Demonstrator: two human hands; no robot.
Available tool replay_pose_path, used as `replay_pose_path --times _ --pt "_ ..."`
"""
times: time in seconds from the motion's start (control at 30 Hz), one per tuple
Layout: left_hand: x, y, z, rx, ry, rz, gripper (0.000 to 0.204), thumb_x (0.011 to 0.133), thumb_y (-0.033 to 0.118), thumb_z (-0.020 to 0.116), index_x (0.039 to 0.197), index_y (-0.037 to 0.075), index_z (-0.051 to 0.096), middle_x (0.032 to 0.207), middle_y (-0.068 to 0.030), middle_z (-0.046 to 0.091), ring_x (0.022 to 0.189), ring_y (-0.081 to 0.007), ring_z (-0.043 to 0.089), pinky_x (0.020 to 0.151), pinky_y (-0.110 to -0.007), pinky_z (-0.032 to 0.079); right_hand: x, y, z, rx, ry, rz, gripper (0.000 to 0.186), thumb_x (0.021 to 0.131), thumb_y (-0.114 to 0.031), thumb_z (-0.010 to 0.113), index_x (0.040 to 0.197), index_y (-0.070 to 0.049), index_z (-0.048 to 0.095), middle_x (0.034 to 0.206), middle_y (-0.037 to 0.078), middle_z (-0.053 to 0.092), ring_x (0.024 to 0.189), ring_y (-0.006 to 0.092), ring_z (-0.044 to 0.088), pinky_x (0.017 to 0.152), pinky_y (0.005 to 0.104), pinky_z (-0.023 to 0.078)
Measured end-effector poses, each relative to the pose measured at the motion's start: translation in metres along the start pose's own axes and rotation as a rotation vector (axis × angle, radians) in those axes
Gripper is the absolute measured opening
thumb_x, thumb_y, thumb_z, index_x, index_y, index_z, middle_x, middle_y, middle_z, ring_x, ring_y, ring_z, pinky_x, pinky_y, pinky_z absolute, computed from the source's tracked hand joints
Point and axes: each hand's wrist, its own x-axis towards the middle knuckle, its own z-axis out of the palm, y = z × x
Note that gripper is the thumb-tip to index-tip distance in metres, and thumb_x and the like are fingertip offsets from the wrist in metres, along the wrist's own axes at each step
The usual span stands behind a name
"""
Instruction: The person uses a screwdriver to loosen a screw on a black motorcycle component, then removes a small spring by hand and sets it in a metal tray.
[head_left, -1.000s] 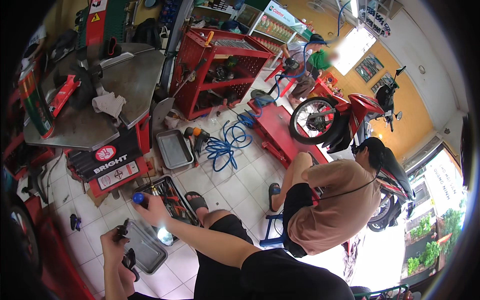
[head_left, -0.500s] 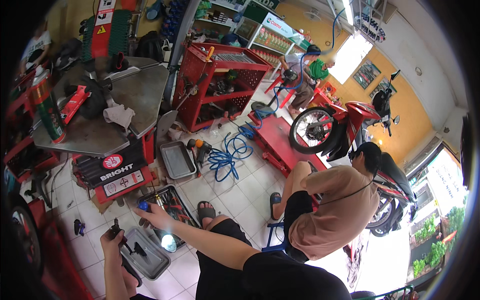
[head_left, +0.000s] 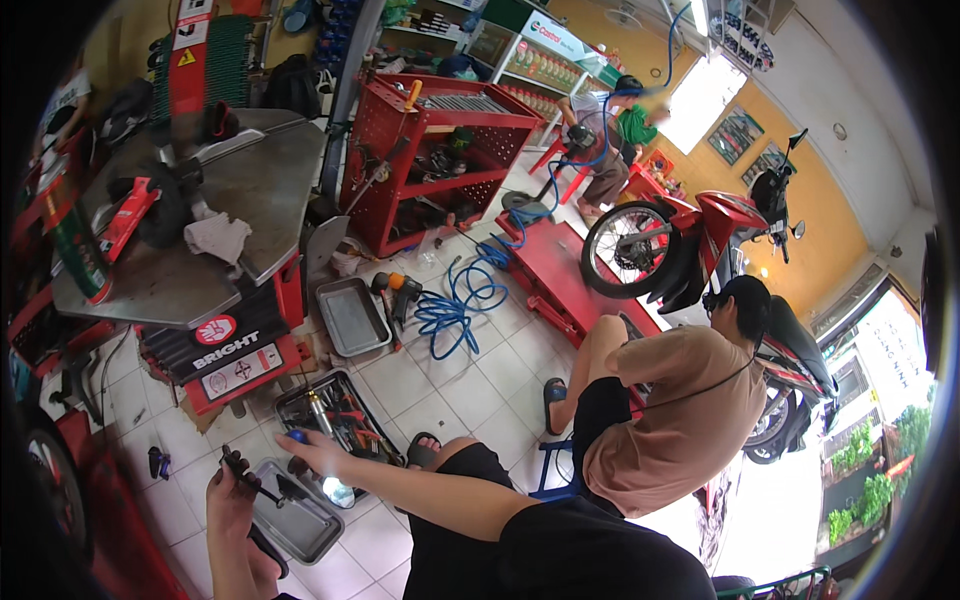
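Above the near gray tray [head_left: 312,532], left of the scene's middle, the left hand [head_left: 228,484] pinches a slim black part [head_left: 240,466] by its thicker end, the stem slanting out over the tray. Just to its right, the right hand [head_left: 320,456] has its fingers closed around a blue knob [head_left: 297,436]; how tightly, I cannot tell. Hand tools [head_left: 320,412] lie farther off. The black part looks light and stiff, perhaps slippery if oily; its thicker end seems the surest hold.

Tools [head_left: 346,418] in tray [head_left: 367,409] beyond hands [head_left: 316,455]
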Motion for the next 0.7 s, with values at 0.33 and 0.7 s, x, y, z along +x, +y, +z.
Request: replay_pose_path --times 0.33,0.7 --pt "-0.002 -0.013 -0.018 0.104 -0.037 0.062 0.042 0.092 0.035 0.057 0.116 0.001 0.051 0.089 -0.0040 0.056 0.066 -0.0123 0.048 0.063 -0.027 0.039 -0.004 -0.002 0.010 -0.770 0.116 -0.548 0.040 0.076 -0.031 0.071 0.105 -0.006 0.059 0.087 0.018 0.062 0.088 0.0368 0.059 0.078 0.0422 0.048" --pt "-0.012 0.003 -0.021 -0.090 -0.301 0.033 0.053 0.089 0.043 0.057 0.117 -0.002 0.050 0.068 0.0005 0.041 0.054 -0.0088 0.035 0.052 -0.023 0.030 0.018 0.007 0.011 -0.490 -0.087 -1.015 0.039 0.075 -0.013 0.067 0.110 -0.002 0.054 0.102 0.018 0.053 0.097 0.0381 0.054 0.083 0.0419 0.045"
